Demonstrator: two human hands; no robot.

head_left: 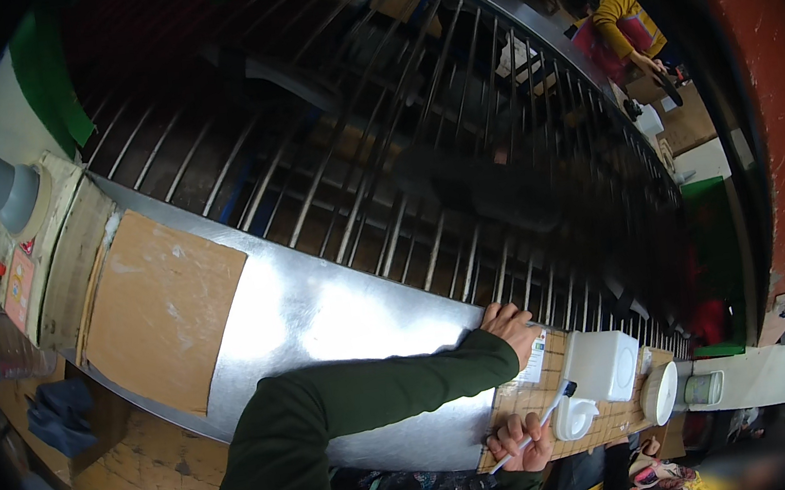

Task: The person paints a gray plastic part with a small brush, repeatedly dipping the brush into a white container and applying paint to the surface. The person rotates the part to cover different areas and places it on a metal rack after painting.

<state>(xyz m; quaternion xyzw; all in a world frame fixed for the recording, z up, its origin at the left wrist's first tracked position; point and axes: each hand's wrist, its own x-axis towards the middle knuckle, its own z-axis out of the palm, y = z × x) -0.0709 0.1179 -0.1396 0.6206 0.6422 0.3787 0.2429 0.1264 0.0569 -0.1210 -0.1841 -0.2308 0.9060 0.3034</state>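
Observation:
My right hand point(523, 442) is closed around the white handle of a slim brush point(550, 412). The brush's dark tip lies just above a small white dish point(574, 421). My left hand point(513, 330), at the end of a dark green sleeve, rests at the counter's edge beside the metal rods, fingers curled; anything under them is hidden. A label-like white paper point(533, 365) lies close to it. Behind the dish, a white plastic jug point(603, 364) lies or stands on a tan gridded mat point(508, 407). A round white tub point(661, 394) is to its right.
Metal rods of a conveyor point(308, 197) run along the far side, with blurred dark shapes point(484, 194) over them. A cardboard sheet point(161, 313) covers the left of the shiny metal counter point(323, 317). Across the conveyor, a person in yellow point(634, 19) holds a dark flat piece point(669, 89).

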